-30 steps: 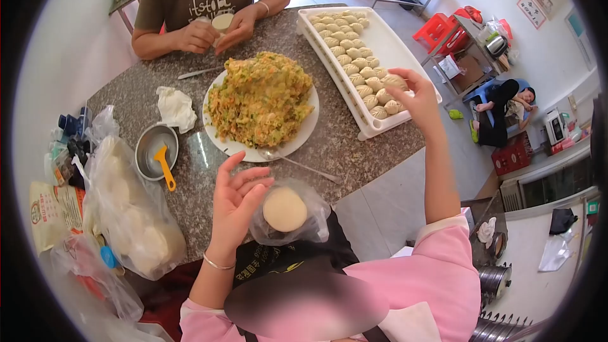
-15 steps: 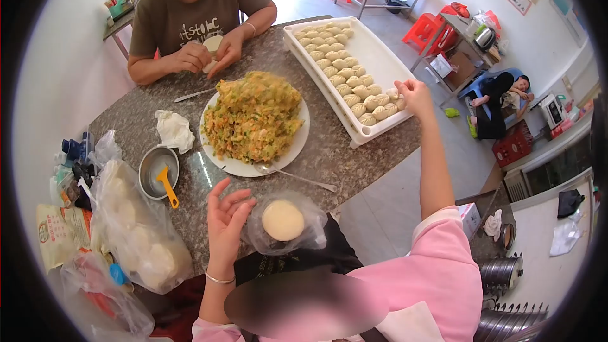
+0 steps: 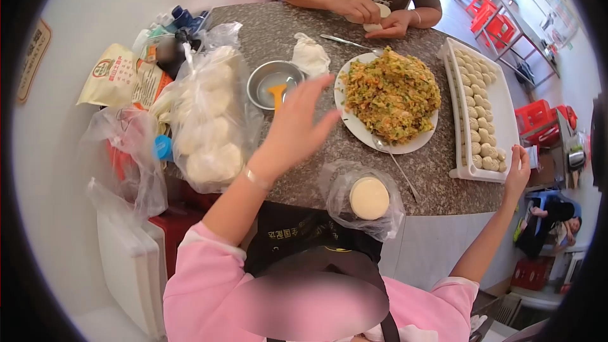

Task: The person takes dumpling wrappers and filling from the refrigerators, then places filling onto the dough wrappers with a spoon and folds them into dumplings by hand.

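I count a left hand point(image 3: 304, 123), spread wide, seemingly empty, near a round silver metal bowl point(image 3: 259, 83); a right hand point(image 3: 517, 168), hold unclear, at a white rectangular plastic tray point(image 3: 500, 101); between them, a pale round dough disc point(image 3: 369, 197); apparent step: a reach, calling next for the left hand to narrow.

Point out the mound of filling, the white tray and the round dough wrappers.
Mound of filling point(image 3: 394, 98): head view, middle of the heap.
White tray point(image 3: 505, 111): head view, bare part of its floor.
Round dough wrappers point(image 3: 370, 197): head view, top face.
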A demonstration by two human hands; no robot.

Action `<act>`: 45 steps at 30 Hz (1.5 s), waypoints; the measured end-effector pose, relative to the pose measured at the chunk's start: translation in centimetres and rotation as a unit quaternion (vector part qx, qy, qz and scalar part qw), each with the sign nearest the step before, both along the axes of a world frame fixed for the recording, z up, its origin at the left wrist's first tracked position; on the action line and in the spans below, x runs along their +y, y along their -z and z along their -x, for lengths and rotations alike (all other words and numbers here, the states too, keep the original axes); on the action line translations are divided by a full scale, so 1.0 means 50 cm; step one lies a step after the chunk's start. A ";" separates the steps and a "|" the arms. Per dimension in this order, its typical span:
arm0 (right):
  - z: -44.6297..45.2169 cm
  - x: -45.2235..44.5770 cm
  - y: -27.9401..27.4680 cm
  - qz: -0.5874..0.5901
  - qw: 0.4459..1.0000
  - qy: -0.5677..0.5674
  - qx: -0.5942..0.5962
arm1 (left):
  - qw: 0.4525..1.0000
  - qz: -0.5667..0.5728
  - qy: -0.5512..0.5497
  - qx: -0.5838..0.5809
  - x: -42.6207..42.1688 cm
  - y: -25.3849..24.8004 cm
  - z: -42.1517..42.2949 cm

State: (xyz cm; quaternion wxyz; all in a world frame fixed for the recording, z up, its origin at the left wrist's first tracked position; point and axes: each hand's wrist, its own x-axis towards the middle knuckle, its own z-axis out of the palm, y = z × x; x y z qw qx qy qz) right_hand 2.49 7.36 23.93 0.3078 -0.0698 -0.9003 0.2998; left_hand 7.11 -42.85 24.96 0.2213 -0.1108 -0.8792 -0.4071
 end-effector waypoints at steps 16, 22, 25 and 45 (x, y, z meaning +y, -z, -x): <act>-0.106 -0.179 -0.073 0.060 0.987 -0.148 0.028 | 0.900 0.372 -0.163 -0.162 -0.047 0.138 0.365; -0.113 -0.220 -0.079 0.132 0.973 -0.178 0.064 | 0.940 0.246 -0.223 -0.083 -0.068 0.042 0.354; -0.120 -0.264 -0.071 0.208 0.948 -0.238 0.040 | 0.972 0.096 -0.208 0.060 -0.070 -0.058 0.288; -0.130 -0.556 -0.051 0.217 0.835 -0.496 -0.095 | 0.890 -0.383 0.184 -0.163 0.134 -0.032 -0.081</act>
